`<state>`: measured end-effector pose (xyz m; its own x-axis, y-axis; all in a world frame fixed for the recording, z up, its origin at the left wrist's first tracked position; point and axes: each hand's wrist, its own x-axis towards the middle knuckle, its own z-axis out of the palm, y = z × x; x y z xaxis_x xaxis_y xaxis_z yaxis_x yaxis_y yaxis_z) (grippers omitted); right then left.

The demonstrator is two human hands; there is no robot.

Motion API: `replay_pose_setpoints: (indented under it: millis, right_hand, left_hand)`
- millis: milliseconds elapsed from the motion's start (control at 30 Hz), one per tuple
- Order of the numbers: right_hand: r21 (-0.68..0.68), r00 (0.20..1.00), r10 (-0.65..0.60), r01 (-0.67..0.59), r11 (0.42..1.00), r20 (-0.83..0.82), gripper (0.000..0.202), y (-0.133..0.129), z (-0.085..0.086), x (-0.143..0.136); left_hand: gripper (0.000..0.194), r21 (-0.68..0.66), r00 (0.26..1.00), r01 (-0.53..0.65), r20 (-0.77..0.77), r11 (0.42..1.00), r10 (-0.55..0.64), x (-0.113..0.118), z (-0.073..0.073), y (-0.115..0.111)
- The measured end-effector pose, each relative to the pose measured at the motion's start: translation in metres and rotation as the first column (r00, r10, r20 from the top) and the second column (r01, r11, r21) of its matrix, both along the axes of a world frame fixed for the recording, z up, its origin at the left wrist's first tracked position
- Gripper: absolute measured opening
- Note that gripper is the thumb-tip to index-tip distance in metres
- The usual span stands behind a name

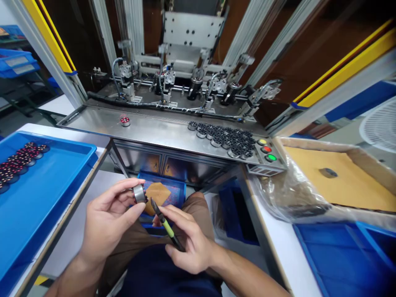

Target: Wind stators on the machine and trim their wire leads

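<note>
My left hand (105,218) grips a wound motor stator (139,193) between thumb and fingers, its silver ring facing me and dark red-tipped ends at both sides. In my right hand (192,237) is a pair of cutting pliers (167,227) with black and lime-green handles. The pliers' dark tip points up at the stator's lower right edge, a small distance from it. Below both hands, a blue bin (181,193) holds a brown sheet of paper (158,194) and reddish scraps too small to make out.
On the machine's metal ledge lie one red-wound stator (125,121) and a cluster of black stators (225,138). Coloured buttons (267,149) sit at the ledge's right end. A blue tray (62,165) with several wound stators is at left; a plastic-lined box (349,177) stands at right.
</note>
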<state>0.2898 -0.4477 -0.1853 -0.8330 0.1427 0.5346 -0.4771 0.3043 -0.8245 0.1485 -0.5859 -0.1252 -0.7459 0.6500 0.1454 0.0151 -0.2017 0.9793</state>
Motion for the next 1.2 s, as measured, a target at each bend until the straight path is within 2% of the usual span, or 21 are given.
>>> replay_pose_setpoints:
  millis: [267,500,700,767,933,1033,1200]
  right_hand:
    - [0.007,1.000,0.001,-0.001,1.000,-0.015,0.081,-0.0031,0.0037,-0.0011]
    - [0.026,0.998,-0.054,0.054,0.998,-0.030,0.080,-0.0065,0.0023,0.0007]
    - [-0.054,0.998,-0.024,0.021,0.998,-0.049,0.076,-0.0091,-0.0003,0.0030]
    - [-0.015,0.998,-0.059,0.059,0.998,-0.024,0.074,-0.0074,0.0006,0.0043]
    - [0.136,0.995,-0.093,0.095,0.986,-0.017,0.080,-0.0027,0.0068,0.0062]
    - [0.146,0.997,-0.071,0.075,0.986,-0.034,0.083,-0.0024,0.0082,0.0038]
    - [0.117,0.996,-0.050,0.058,0.991,-0.075,0.086,-0.0041,0.0077,-0.0029]
  left_hand:
    - [0.037,0.027,0.999,-0.004,-0.054,1.000,0.006,0.0037,0.0039,-0.0020]
    - [0.036,0.022,1.000,-0.002,-0.026,1.000,0.003,0.0050,0.0043,-0.0025]
    - [0.037,0.052,0.999,0.050,0.007,0.997,-0.051,0.0018,0.0008,-0.0044]
    - [0.036,0.077,0.998,0.059,-0.008,0.995,-0.059,0.0001,-0.0004,-0.0056]
    - [0.020,0.090,0.990,-0.036,-0.135,0.995,0.048,0.0007,-0.0021,-0.0073]
    - [0.022,0.074,0.975,-0.088,-0.197,0.993,0.101,0.0046,-0.0010,-0.0082]
    - [0.023,0.050,0.965,-0.112,-0.233,0.992,0.120,0.0090,0.0027,-0.0094]
